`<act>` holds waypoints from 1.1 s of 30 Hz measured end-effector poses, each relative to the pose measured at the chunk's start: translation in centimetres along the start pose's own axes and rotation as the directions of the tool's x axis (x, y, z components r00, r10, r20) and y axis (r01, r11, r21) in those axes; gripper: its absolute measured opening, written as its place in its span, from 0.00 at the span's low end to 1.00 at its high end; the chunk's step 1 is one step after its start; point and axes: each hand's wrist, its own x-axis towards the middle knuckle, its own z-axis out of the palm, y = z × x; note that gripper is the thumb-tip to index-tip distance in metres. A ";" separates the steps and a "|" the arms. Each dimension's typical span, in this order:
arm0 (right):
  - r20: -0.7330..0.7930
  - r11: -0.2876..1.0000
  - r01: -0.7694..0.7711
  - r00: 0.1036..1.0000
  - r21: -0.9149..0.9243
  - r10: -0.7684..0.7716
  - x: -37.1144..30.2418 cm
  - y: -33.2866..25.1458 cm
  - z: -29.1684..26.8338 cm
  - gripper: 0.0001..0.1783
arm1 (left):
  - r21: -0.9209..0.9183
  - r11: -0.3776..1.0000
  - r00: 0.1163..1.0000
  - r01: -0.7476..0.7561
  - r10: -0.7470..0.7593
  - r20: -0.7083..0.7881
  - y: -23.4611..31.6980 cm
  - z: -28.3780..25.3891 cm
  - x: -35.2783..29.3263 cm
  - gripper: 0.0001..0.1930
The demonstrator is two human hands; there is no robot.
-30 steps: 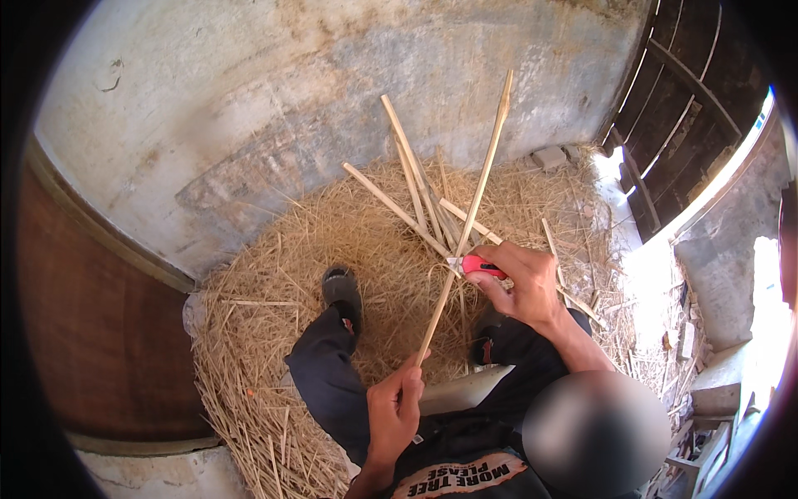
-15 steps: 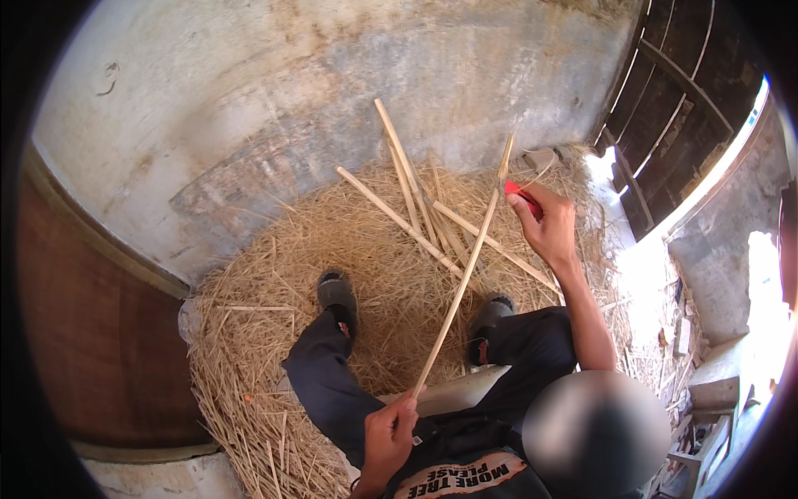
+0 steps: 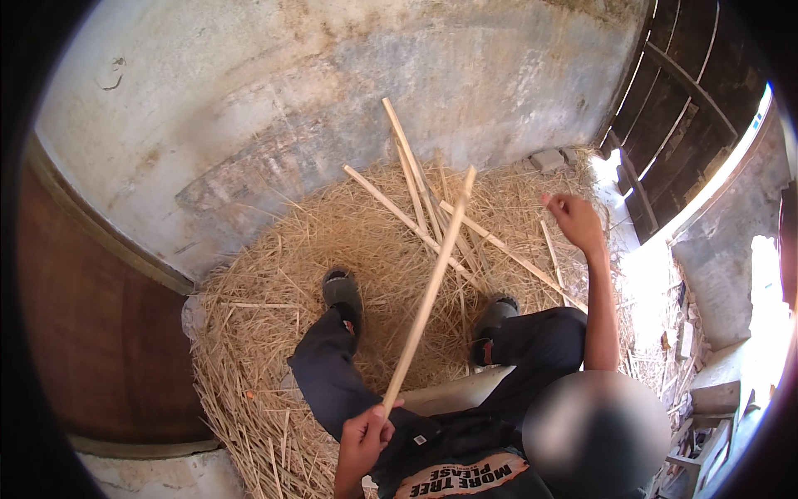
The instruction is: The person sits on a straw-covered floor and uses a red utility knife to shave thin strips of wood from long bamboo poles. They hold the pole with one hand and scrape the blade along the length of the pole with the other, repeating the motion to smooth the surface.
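Note:
My left hand (image 3: 366, 437) is closed round the lower end of a long pale wooden stick (image 3: 428, 295), close to my lap. The stick slants up and away from me, its far end free in the air. My right hand (image 3: 575, 223) is off to the right, fingers curled and apart from the stick. Only a small spot of red shows at its fingertips. This seems to be the red-handled knife seen earlier; its blade is hidden. Behind the held stick, several split sticks (image 3: 391, 206) lie crossed on the straw, some leaning on the wall.
Loose straw (image 3: 266, 349) covers the floor around my boots (image 3: 341, 295). A stained plaster wall (image 3: 291, 108) rises ahead. To the left is a brown panel (image 3: 100, 316), to the right a dark slatted wooden door (image 3: 682, 108). A thin pale strip (image 3: 552, 249) shows below my right hand.
My right hand has come away from the stick, moving right and slightly down. The stick's far end has swung left and lower, and my left hand has shifted slightly left and down.

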 end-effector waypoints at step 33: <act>0.162 0.393 0.001 0.911 0.920 -0.380 -11.4 -14.1 0.8 0.18 | -0.112 0.978 0.972 -0.175 0.189 0.139 6.0 5.3 4.5 0.23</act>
